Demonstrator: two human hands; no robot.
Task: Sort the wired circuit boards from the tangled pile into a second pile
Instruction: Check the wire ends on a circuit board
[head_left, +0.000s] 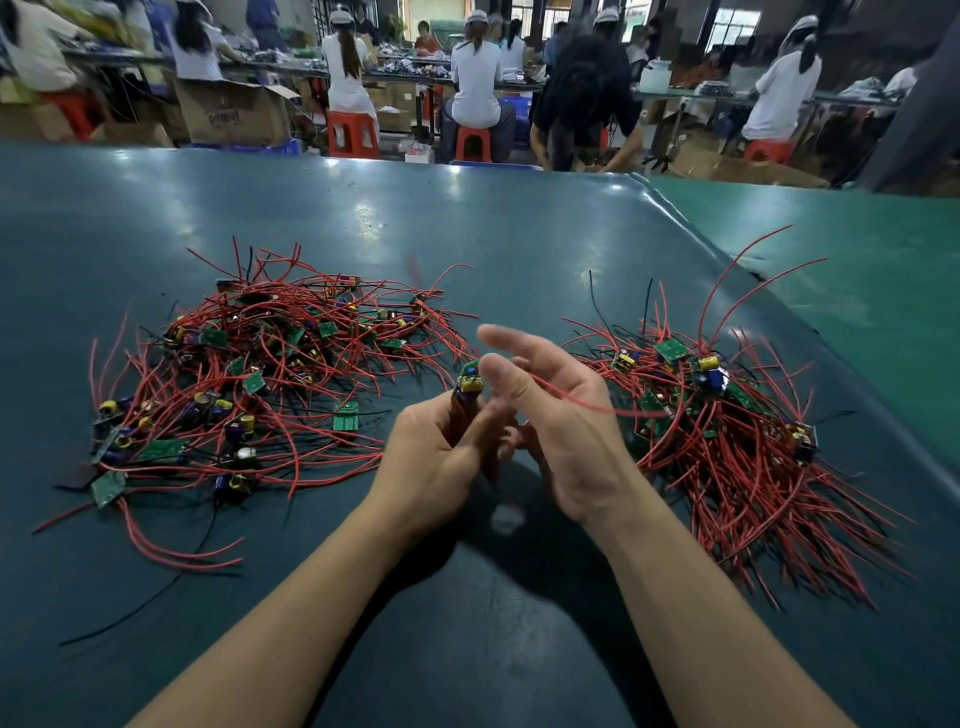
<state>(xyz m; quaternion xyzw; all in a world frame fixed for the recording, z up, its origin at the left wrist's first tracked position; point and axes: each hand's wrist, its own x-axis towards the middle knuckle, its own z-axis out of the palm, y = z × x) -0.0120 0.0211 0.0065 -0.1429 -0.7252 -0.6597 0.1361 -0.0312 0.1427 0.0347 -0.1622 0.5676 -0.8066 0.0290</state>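
While fingers splay, left grip (436, 447) curled.

Factory floor: capped workers (474, 78) (on red stools (353, 134)) line benches.

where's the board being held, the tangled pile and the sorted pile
held board (470, 383), head view, on its yellow capacitor
tangled pile (260, 374), head view, middle of the heap
sorted pile (727, 415), head view, among its red wires

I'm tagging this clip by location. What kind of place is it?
Probably an electronics assembly workshop: piles of wired circuit boards on a green work table, and capped workers on red stools at benches behind.
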